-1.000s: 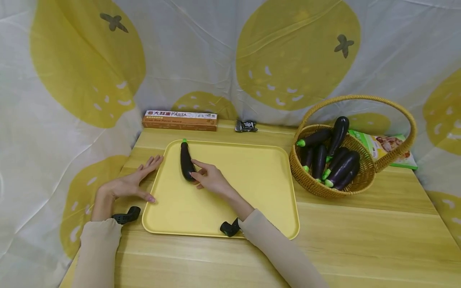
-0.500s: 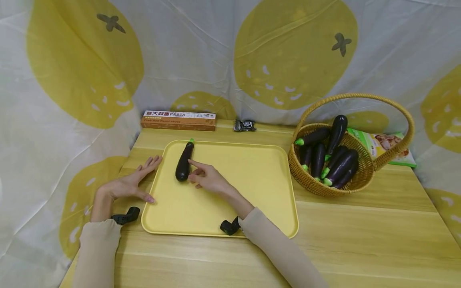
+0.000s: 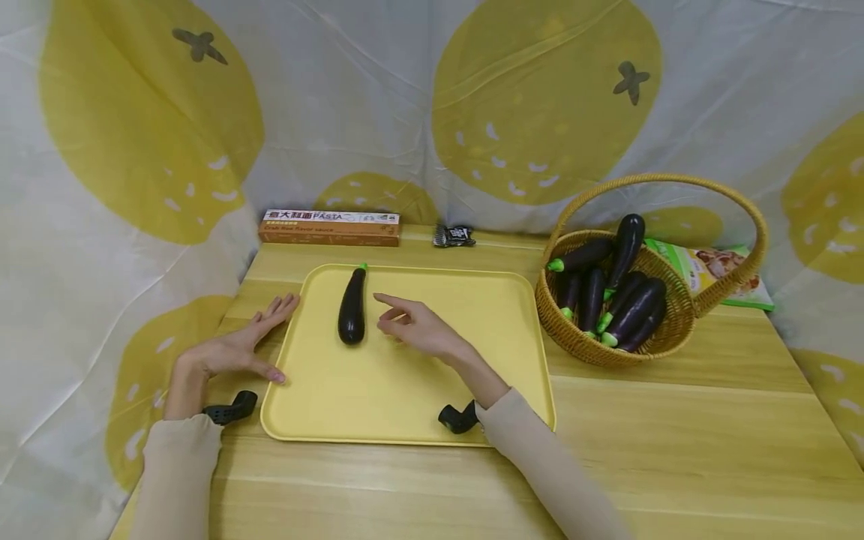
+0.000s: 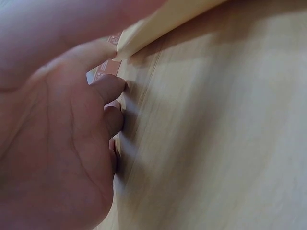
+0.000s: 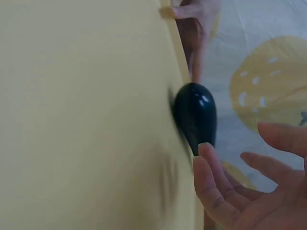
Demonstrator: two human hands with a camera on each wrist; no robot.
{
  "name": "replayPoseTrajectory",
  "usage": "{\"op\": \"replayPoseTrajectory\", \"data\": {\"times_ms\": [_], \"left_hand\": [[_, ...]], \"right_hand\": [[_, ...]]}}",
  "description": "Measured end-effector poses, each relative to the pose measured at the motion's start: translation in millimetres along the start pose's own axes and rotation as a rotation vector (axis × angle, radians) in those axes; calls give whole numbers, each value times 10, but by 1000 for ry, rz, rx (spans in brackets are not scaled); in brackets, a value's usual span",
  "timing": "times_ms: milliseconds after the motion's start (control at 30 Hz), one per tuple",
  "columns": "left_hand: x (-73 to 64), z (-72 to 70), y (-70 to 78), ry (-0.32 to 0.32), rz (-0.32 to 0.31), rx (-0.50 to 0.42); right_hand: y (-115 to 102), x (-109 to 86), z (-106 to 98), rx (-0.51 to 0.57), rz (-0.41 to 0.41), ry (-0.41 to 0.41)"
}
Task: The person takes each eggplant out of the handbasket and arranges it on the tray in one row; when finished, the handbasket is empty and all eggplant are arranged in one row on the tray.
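One dark purple eggplant (image 3: 352, 309) lies on the left part of the yellow tray (image 3: 432, 405), its green stem end toward the back rim. My right hand (image 3: 421, 326) hovers over the tray just right of the eggplant, fingers loosely bent and holding nothing. The right wrist view shows the eggplant's round end (image 5: 195, 108) beyond those fingers (image 5: 216, 196). My left hand (image 3: 232, 352) rests at the tray's left rim with spread fingers, thumb and index at the edge. In the left wrist view its fingertips (image 4: 115, 88) touch down on the wooden table beside the rim.
A wicker basket (image 3: 580, 341) with a tall handle holds several eggplants to the right of the tray. Behind it lies a green and white food bag (image 3: 722, 270). A pasta box (image 3: 329, 228) and a small black packet (image 3: 454, 235) stand along the back by the patterned cloth.
The right hand has let go of the eggplant and drawn away to the right. The eggplant has turned slightly, its stem end swinging right. The left hand stays at the rim.
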State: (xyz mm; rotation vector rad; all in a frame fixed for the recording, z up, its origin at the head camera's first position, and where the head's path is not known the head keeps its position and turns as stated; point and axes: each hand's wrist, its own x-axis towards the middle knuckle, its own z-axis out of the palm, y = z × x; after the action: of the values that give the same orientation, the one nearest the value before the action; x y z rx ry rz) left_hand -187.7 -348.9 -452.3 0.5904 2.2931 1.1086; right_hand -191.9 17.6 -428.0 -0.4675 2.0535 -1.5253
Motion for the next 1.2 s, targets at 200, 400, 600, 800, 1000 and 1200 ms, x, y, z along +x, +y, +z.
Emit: {"op": "replayPoseTrajectory", "data": {"times_ms": [200,400,600,800,1000,1200], "left_hand": [[2,5,-26,-7,28,0],[-11,8,-36,-3,27,4],[-11,3,-35,2,15,4],[2,10,-44,1,29,-3],[2,22,-45,1,49,2],[8,18,-46,3,52,3]], "right_hand": [[-100,-457,-505,-129,-72,-39],[-114,-1020,-1068,-233,-129,-3],[-11,-1554,-1631,-250,-157,96],[199,-1924,-2121,-255,-235,190],[348,-2127,-2484,-311,-195,351],[446,-2161,-2723,-477,-28,419]]}}
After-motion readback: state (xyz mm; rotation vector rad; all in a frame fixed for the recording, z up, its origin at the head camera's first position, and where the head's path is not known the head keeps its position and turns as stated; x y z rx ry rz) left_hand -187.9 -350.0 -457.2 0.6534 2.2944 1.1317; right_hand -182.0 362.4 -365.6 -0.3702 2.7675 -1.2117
